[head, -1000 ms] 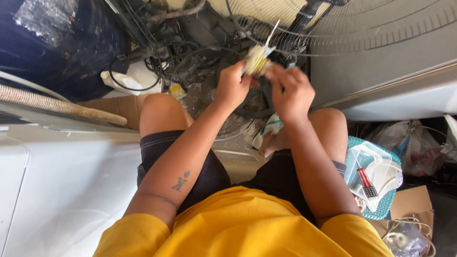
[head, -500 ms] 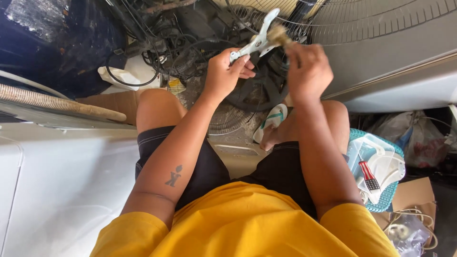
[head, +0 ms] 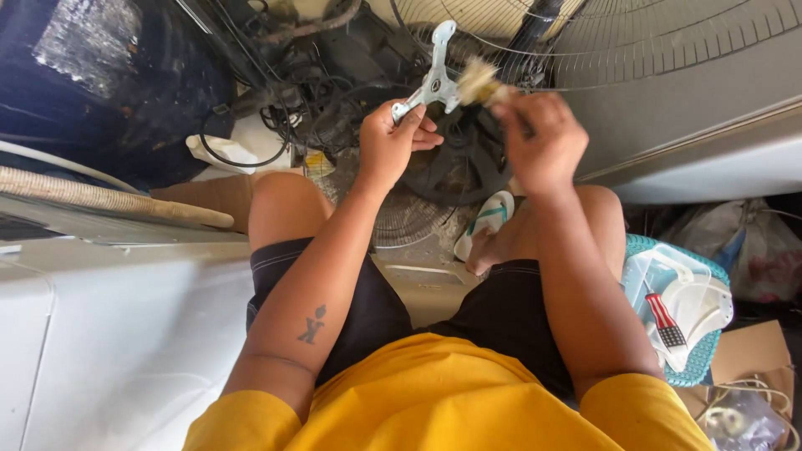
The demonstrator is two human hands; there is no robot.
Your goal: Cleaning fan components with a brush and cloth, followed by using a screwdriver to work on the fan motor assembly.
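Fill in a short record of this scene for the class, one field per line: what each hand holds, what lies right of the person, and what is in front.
Left hand: left hand grips a white metal bracket, raised in front of the knees
Right hand: right hand holds a small brush, its bristles against the bracket
Right of the person: teal basket holding white plastic parts and a red-handled screwdriver
In front: wire fan guard, tangled black cables
Near the foot: white and green sandal
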